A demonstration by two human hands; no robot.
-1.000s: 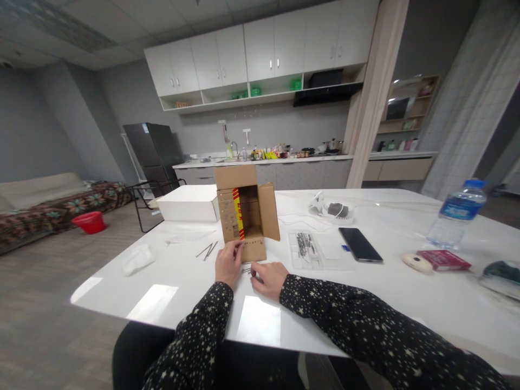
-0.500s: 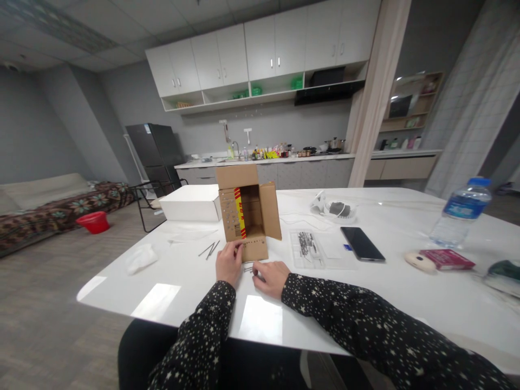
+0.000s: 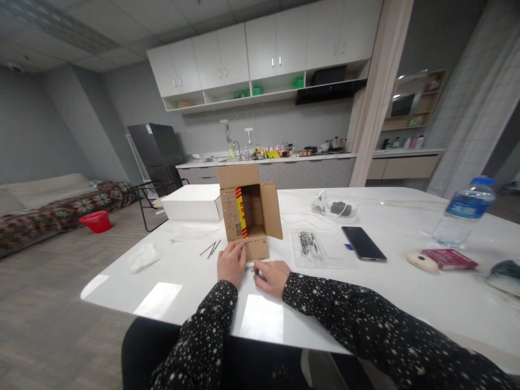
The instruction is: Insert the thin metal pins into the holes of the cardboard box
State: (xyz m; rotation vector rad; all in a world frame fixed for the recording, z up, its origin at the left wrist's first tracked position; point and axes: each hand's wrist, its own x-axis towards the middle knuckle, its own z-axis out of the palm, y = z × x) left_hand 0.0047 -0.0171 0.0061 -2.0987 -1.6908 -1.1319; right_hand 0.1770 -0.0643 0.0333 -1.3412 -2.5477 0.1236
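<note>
An open cardboard box [image 3: 252, 208] stands on the table with its opening toward me and its front flap folded down. Small metal pieces dot its left flap, and a row of dark holes or studs runs along the front flap [image 3: 258, 250]. My left hand [image 3: 232, 263] is at the left edge of that front flap, fingers closed together; whatever they hold is too small to make out. Just right of it, my right hand [image 3: 271, 277] is curled low over the table beside small metal pins [image 3: 250, 268]. Its fingertips are partly hidden.
A clear plastic case [image 3: 309, 249] of metal bits lies to the right, near a phone [image 3: 363, 243]. Farther right are a water bottle [image 3: 463, 212] and a dark red box [image 3: 449, 259]. Leftward are long metal rods [image 3: 212, 249], a crumpled tissue [image 3: 143, 258] and a white box [image 3: 190, 203].
The view has shifted very slightly. Both hands stay in nearly the same place by the front flap, and the box has not visibly moved.
</note>
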